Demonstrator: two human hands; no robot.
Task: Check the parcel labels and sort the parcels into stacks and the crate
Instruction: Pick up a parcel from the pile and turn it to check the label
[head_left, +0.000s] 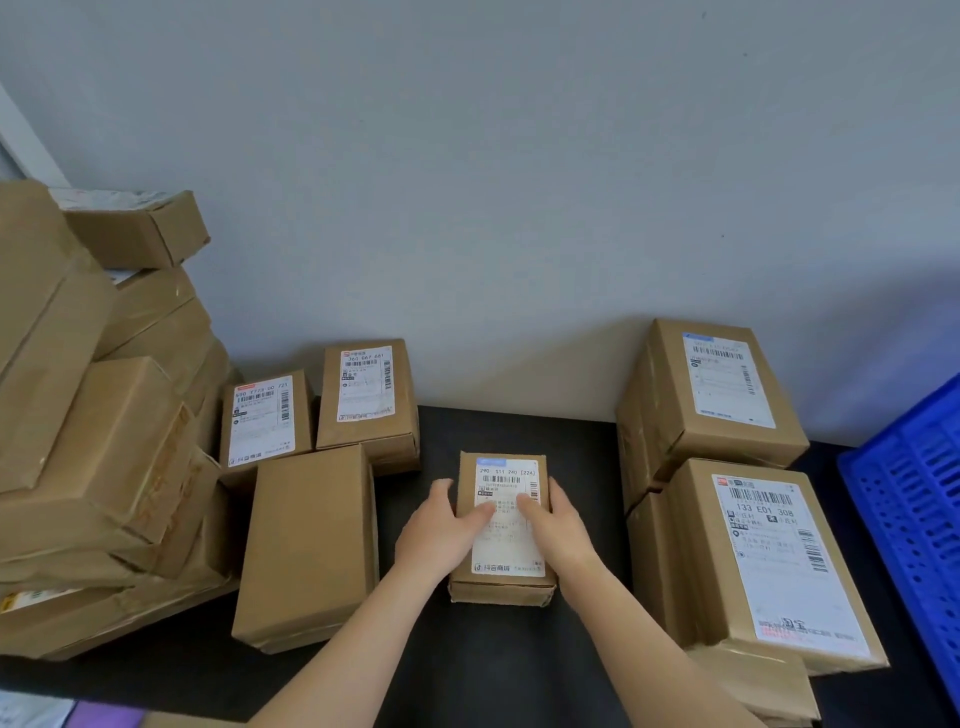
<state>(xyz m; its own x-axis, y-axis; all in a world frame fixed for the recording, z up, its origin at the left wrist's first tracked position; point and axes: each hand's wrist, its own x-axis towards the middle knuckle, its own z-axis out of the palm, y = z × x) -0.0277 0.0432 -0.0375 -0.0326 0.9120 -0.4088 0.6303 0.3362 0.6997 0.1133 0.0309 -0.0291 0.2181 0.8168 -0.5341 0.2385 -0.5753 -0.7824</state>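
My left hand (441, 530) and right hand (558, 525) clasp the small parcel (503, 590) by its sides, label up, mid-way along the counter (519, 431); labelled stacks (727, 415) stand at its right edge beside the blue crate (914, 519) (contents out of view), while the heap (78, 415) at the left edge probably awaits sorting.

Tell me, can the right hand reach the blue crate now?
Probably, but not straight across. The right hand grips the small brown cardboard parcel, and the stack of brown cardboard boxes stands between it and the blue plastic crate, so it must go over.
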